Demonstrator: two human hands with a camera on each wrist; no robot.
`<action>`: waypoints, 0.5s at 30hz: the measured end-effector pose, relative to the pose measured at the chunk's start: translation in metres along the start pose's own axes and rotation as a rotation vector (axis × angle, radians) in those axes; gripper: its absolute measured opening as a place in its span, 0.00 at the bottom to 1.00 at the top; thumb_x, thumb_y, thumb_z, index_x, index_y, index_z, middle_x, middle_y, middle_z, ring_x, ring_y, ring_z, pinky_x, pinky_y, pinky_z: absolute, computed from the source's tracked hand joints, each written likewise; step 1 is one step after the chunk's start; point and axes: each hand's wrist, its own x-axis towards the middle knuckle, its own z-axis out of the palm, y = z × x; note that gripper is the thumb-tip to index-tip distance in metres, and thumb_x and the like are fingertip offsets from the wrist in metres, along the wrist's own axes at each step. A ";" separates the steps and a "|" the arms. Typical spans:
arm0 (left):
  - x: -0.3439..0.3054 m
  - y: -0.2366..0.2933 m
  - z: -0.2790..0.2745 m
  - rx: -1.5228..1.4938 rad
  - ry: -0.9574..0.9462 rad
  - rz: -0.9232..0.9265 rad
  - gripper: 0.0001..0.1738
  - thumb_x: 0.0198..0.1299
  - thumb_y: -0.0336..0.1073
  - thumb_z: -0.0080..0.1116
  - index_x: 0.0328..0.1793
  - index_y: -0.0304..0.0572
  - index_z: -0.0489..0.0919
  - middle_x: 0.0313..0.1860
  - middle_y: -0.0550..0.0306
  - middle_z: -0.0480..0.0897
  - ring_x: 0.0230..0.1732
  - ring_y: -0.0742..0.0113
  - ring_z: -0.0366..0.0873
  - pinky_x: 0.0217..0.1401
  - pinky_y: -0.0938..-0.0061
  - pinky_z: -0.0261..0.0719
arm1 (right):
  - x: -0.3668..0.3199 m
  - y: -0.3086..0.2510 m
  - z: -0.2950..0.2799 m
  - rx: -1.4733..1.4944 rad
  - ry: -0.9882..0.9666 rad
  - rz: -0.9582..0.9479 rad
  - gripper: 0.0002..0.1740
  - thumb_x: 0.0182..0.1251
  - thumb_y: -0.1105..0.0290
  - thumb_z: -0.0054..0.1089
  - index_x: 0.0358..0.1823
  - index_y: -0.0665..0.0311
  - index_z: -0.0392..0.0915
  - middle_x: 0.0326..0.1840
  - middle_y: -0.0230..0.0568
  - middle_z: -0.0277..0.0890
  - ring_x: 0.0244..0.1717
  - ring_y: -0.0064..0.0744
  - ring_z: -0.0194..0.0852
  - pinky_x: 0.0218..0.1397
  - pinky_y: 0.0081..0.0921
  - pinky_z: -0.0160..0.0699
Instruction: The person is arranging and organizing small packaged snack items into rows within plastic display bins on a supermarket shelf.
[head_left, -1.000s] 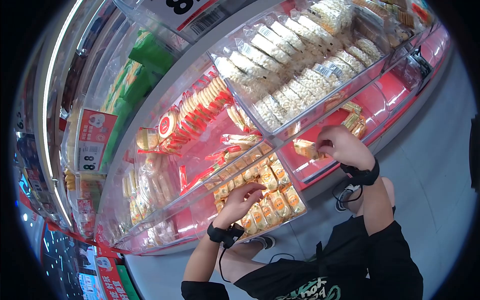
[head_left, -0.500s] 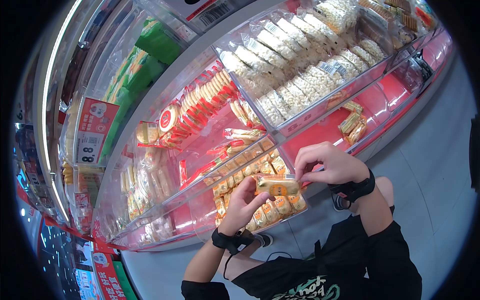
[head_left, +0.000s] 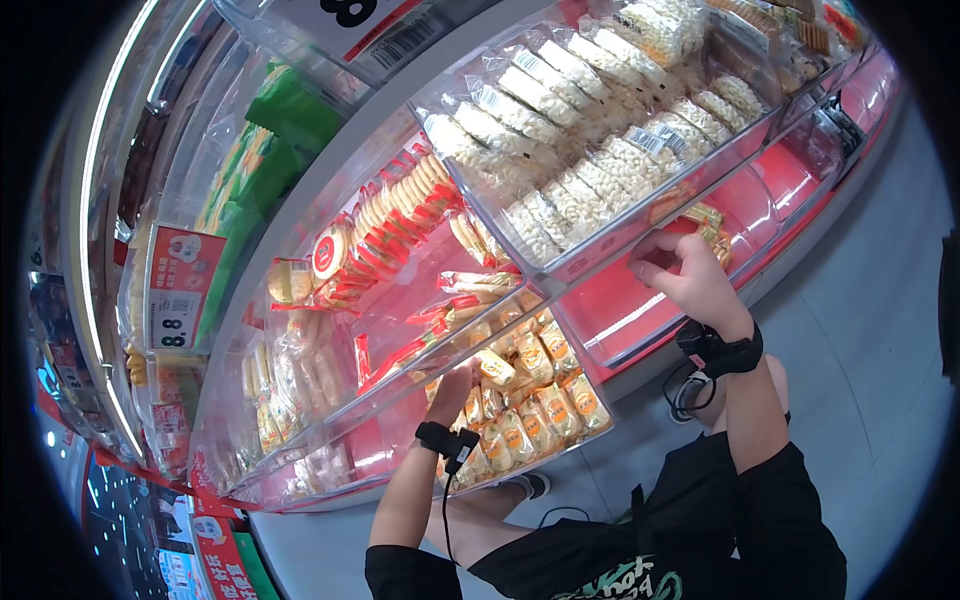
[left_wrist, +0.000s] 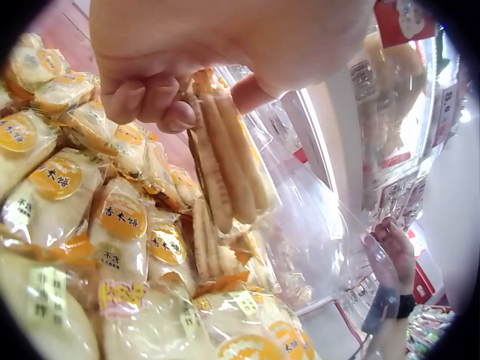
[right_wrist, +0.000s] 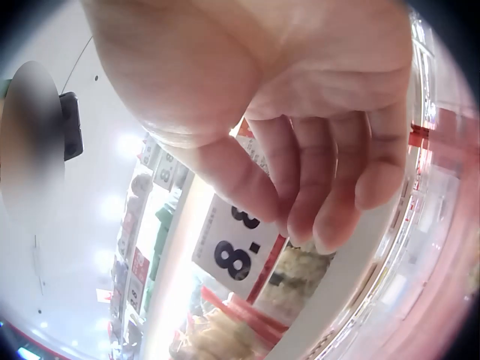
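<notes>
In the left wrist view, my left hand (left_wrist: 225, 45) pinches a clear-wrapped packet of pale rice crackers (left_wrist: 232, 161) between thumb and fingers. The packet hangs over a bin full of similar packets with orange round labels (left_wrist: 124, 217). From the head view, the left hand (head_left: 453, 392) is at the back left part of that clear bin (head_left: 545, 457), partly behind its clear divider. My right hand (head_left: 695, 285) hovers over the neighbouring red compartment (head_left: 610, 315), holding nothing. Its fingers (right_wrist: 334, 191) bend loosely, with the thumb near the index fingertip.
Several gold-wrapped packets (head_left: 712, 228) lie in the red compartment, beyond the right hand. Above stands a clear box (head_left: 545, 262) of white puffed-rice cakes. Red-wrapped round crackers (head_left: 375, 240) fill the shelf further left. A price sign (head_left: 180, 285) reads 8.8.
The right hand brought a packet from the red compartment to the left hand and let go. The left hand then carried it back over the bin, while the right returned above the compartment.
</notes>
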 end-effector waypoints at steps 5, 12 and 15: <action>0.009 -0.007 0.006 0.020 0.014 0.189 0.12 0.67 0.38 0.47 0.51 0.40 0.73 0.30 0.60 0.72 0.30 0.77 0.68 0.32 0.79 0.68 | 0.002 0.001 -0.012 0.023 0.083 0.005 0.07 0.60 0.76 0.59 0.37 0.72 0.78 0.28 0.35 0.78 0.31 0.19 0.74 0.39 0.19 0.73; 0.003 0.027 0.028 -0.205 -0.058 -0.058 0.23 0.65 0.36 0.54 0.63 0.35 0.66 0.28 0.59 0.76 0.24 0.76 0.72 0.27 0.80 0.70 | 0.009 0.017 -0.024 -0.068 0.225 -0.007 0.07 0.59 0.77 0.57 0.37 0.72 0.78 0.29 0.38 0.80 0.31 0.23 0.77 0.38 0.21 0.74; 0.004 0.015 0.029 0.033 0.033 -0.006 0.26 0.63 0.35 0.58 0.64 0.34 0.65 0.27 0.56 0.78 0.23 0.75 0.75 0.24 0.79 0.73 | 0.011 0.023 -0.037 -0.195 0.302 0.030 0.08 0.59 0.76 0.57 0.39 0.72 0.78 0.29 0.43 0.81 0.31 0.28 0.79 0.37 0.23 0.74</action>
